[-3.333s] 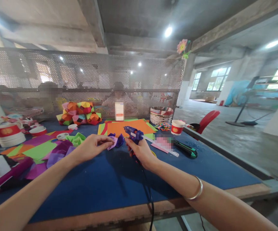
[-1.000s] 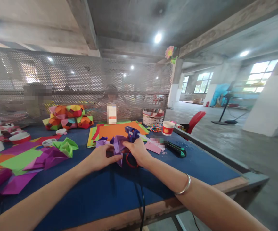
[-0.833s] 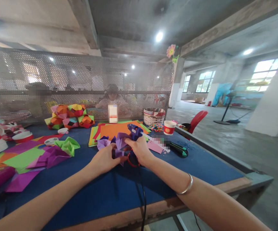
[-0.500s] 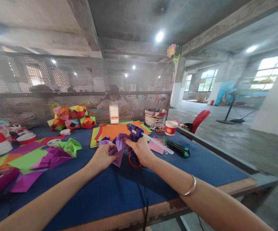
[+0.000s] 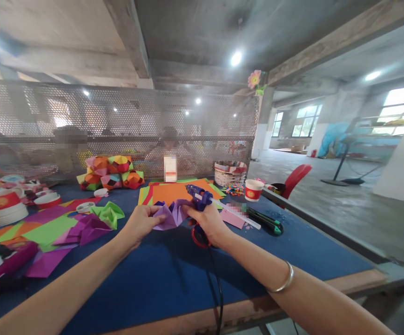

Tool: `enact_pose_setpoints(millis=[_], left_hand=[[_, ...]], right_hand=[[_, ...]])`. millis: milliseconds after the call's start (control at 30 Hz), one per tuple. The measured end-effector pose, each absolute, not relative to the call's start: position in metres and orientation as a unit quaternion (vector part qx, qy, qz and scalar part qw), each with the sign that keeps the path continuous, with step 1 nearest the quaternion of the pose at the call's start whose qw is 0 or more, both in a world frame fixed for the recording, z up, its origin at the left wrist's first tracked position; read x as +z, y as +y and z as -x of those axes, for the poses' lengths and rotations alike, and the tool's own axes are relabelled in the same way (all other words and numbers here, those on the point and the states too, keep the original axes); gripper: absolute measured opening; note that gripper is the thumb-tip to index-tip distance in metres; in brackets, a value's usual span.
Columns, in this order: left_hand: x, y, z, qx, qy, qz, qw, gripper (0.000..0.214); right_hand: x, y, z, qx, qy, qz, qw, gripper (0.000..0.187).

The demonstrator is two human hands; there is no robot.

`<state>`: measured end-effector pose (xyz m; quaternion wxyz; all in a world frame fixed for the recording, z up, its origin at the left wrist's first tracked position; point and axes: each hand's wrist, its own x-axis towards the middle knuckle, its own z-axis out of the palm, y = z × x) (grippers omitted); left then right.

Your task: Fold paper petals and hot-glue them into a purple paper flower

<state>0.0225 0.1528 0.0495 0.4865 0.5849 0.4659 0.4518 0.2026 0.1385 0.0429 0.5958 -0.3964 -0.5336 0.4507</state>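
Observation:
My left hand (image 5: 138, 224) pinches a folded purple paper piece (image 5: 170, 215) above the blue table (image 5: 146, 274). My right hand (image 5: 209, 222) is wrapped round the grip of a blue glue gun (image 5: 198, 196), whose nozzle points left at the paper; its fingertips also touch the paper's right edge. The gun's black cord (image 5: 216, 288) runs down over the table's near edge. A bangle (image 5: 283, 282) sits on my right wrist.
Loose coloured sheets (image 5: 44, 228) and folded green paper (image 5: 109, 213) lie left. An orange sheet stack (image 5: 177, 190), paper balls (image 5: 111, 170), a basket (image 5: 230, 171), a paper cup (image 5: 252, 190) and a green-handled cutter (image 5: 266, 219) stand behind. Paper cups (image 5: 1, 207) are far left. People sit behind a mesh screen (image 5: 118, 125).
My left hand lifted the purple paper off the table and brought it up to the glue gun. Both hands now hold it a little higher and spread wider.

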Motion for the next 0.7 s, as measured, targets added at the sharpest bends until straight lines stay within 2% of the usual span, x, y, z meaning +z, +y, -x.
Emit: enact_pose_setpoints(millis=[167, 300, 500, 700], left_hand=[[0.054, 0.145, -0.028, 0.462, 0.444, -0.583, 0.500, 0.036], [0.053, 0.144, -0.030, 0.418, 0.425, -0.657, 0.462, 0.029], [0.052, 0.145, -0.028, 0.380, 0.393, -0.732, 0.407, 0.024], [0.052, 0.141, -0.030, 0.349, 0.364, -0.747, 0.432, 0.032]], right_hand=[[0.037, 0.135, -0.198, 0.472, -0.583, 0.388, 0.534, 0.038], [0.032, 0.135, -0.197, 0.432, -0.614, 0.431, 0.500, 0.019], [0.028, 0.138, -0.199, 0.380, -0.626, 0.470, 0.493, 0.011], [0.028, 0.139, -0.202, 0.323, -0.632, 0.497, 0.499, 0.011]])
